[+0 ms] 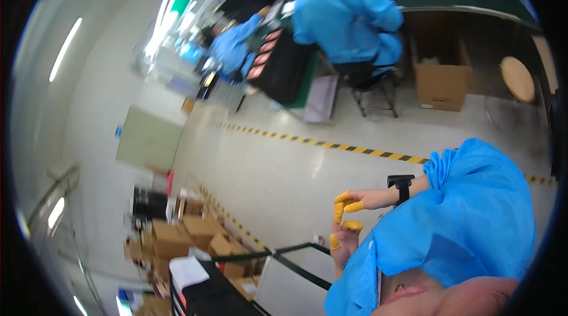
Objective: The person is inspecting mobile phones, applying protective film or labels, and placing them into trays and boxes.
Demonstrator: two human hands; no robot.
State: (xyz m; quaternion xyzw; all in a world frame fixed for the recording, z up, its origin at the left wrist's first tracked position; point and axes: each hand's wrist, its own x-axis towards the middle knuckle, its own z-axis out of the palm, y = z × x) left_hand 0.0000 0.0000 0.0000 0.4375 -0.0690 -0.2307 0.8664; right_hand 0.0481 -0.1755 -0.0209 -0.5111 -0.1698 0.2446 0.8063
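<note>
My right hand [371, 199] reaches in from the right, out of a blue sleeve, with a black band-mounted device [402, 188] at its wrist. Yellow finger cots [354, 206] cover several of its fingers, which are bent and spaced apart. Just below it is my left hand [345, 247], fingers apart, also wearing yellow cots. A right fingertip points down close to a left finger; I cannot tell whether they touch. No object shows in either hand. Both are held above the floor, in front of my blue gown [455, 215].
A co-worker in blue [340, 20] sits on a stool at a green bench [461, 0]; another co-worker [231, 47] is farther left. A cardboard box [442, 85] stands under the bench. Yellow-black tape [331, 145] crosses the floor [284, 168]. Cartons [171, 236] are piled lower left, near a dark-framed cart [296, 280].
</note>
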